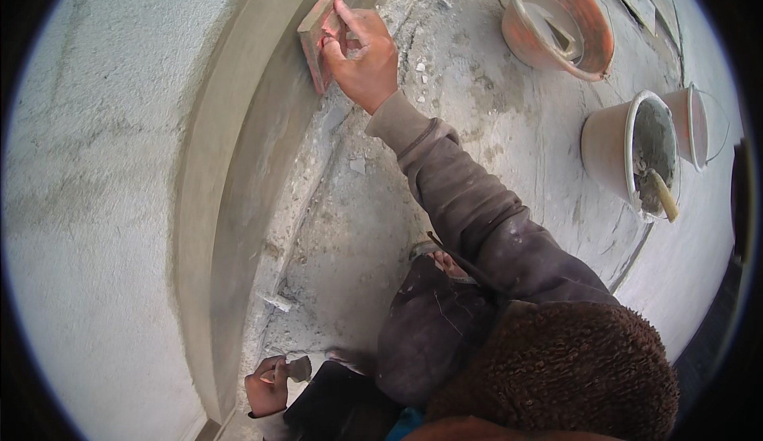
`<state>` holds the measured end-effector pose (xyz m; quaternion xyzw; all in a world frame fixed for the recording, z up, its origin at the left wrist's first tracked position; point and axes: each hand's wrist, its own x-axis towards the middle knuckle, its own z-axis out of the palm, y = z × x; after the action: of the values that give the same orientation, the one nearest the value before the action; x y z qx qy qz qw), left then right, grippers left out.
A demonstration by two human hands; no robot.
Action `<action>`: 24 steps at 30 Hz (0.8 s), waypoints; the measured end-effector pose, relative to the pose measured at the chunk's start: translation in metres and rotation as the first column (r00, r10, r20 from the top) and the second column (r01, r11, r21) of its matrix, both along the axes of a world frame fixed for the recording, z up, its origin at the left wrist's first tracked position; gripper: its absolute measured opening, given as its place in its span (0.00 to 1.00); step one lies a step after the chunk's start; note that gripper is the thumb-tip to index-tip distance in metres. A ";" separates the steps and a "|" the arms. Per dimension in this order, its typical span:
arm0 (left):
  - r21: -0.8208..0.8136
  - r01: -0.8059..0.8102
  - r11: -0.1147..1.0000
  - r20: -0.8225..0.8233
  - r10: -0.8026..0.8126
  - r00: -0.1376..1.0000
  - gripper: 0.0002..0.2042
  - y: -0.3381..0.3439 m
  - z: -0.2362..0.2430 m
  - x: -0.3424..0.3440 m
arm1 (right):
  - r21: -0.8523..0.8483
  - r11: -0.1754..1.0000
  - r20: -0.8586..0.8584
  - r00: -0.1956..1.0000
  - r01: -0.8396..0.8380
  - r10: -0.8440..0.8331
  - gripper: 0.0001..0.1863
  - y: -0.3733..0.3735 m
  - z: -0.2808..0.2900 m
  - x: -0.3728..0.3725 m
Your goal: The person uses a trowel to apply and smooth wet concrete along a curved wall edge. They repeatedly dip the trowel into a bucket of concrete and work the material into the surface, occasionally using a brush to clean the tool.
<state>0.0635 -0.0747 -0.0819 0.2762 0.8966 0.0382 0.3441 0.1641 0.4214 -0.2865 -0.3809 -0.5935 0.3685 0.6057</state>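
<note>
The wall [87, 203] is coarse, grainy render, matt and pale grey. Beside it, the plinth band [238, 171] at the wall's foot looks smoother, damp grey plaster with a troweled, even face. Pressed against that band is a reddish float [318, 36], dull and mortar-smeared, gripped by the right hand [362, 56]. Away from the wall, the floor [477, 107] is rough concrete, dusty and scattered with hardened crumbs. Farther from the wall stand plastic buckets: an orange one [560, 20], crusted with grey film, and a whitish one [628, 155] holding wet mortar and a wooden-handled tool [661, 195].
</note>
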 end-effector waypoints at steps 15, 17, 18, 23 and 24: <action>-0.002 -0.005 1.000 0.034 0.005 0.999 0.08 0.005 -0.009 -0.013 | -0.263 0.964 -0.245 0.965 0.030 -0.097 0.20 -0.011 -0.005 0.008; -0.008 -0.007 1.000 0.043 0.007 0.999 0.08 0.008 -0.008 -0.012 | -0.311 0.949 -0.270 0.953 0.050 -0.139 0.17 0.013 0.004 0.007; -0.022 -0.004 1.000 0.044 0.005 0.999 0.08 0.008 -0.005 -0.011 | -0.299 0.952 -0.257 0.956 0.058 -0.139 0.17 0.021 0.008 0.004; -0.017 -0.013 1.000 0.041 0.014 0.999 0.09 -0.003 -0.005 -0.014 | -0.233 0.948 -0.147 0.955 0.218 -0.256 0.13 0.040 0.014 -0.022; -0.016 -0.007 1.000 0.049 0.008 0.999 0.09 -0.003 -0.005 -0.014 | -0.183 0.948 -0.089 0.956 0.260 -0.280 0.13 0.023 0.008 -0.023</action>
<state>0.0491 -0.0781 -0.0867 0.2691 0.8891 0.0393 0.3682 0.1410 0.4446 -0.2782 -0.4872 -0.4668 0.3522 0.6486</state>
